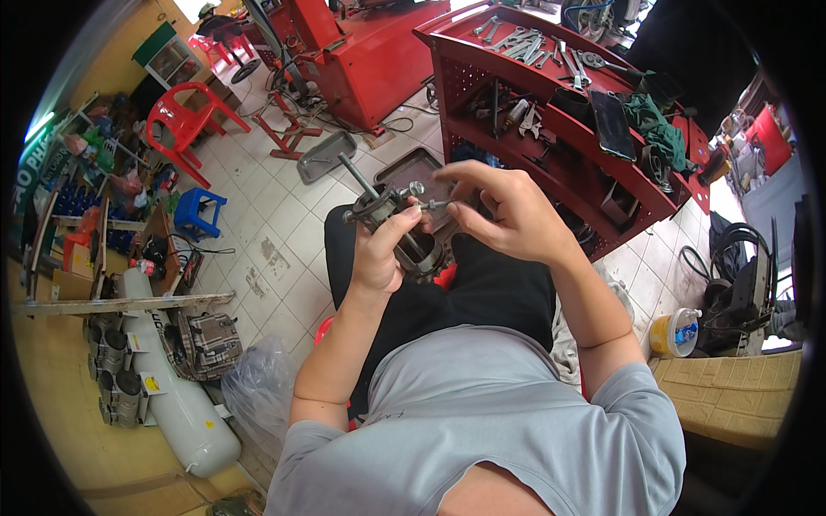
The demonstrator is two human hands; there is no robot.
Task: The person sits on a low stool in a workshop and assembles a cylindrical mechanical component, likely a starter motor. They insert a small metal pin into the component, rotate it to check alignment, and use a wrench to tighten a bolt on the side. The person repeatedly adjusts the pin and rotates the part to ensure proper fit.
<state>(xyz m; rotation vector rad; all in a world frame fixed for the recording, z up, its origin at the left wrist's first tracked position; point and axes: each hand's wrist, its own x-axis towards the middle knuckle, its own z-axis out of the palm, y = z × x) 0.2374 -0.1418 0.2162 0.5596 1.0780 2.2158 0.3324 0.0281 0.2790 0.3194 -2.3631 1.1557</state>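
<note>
Above my lap, my left hand is closed around a dark metal frame-like tool with a long rod pointing up and away. I cannot make out its exact kind. A small bolt sticks out of its side toward the right, just past my left thumb. My right hand is raised beside that bolt, index finger and thumb apart. The thumb tip is close to the bolt's end; whether it touches cannot be seen. Its other fingers are partly hidden behind.
Metal trays lie on the tiled floor ahead. A red tool cart with wrenches and a phone stands at front right. On the left are a blue stool, a red chair and a grey tank.
</note>
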